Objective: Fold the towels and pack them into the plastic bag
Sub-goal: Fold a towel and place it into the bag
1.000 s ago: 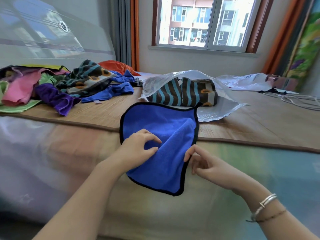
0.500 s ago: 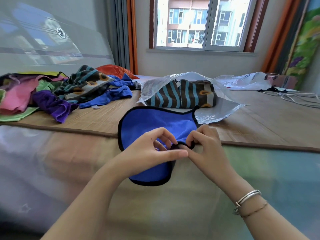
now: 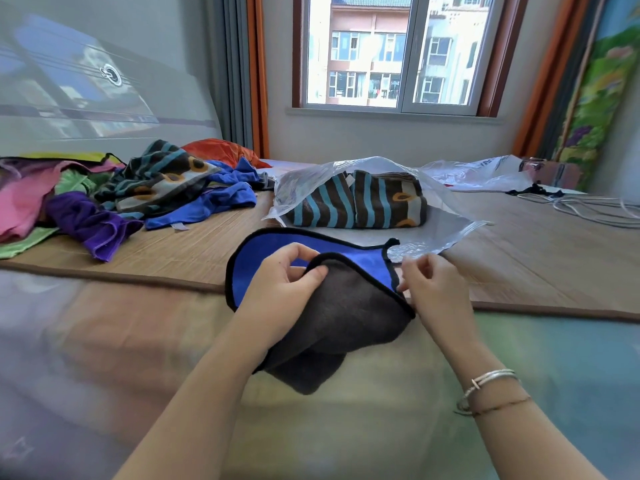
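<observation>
We note the blue, black-edged microfibre towel [image 3: 346, 261], flat a second ago, now half-folded, grey underside up; left hand [image 3: 284, 289] pinches its corner, right hand [image 3: 429, 289] grips its edge.

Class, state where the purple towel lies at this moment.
In the head view, the purple towel lies on the left of the woven mat, at the front of the unfolded pile, between the pink cloth and a crumpled blue towel.

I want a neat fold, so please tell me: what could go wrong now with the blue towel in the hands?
The left hand pinches only the folded corner of the blue towel, so it may slip and unfold. The right hand pinches the other edge, so the corners may not meet. The lower part hangs over the mat edge and may drag the fold crooked.
</observation>
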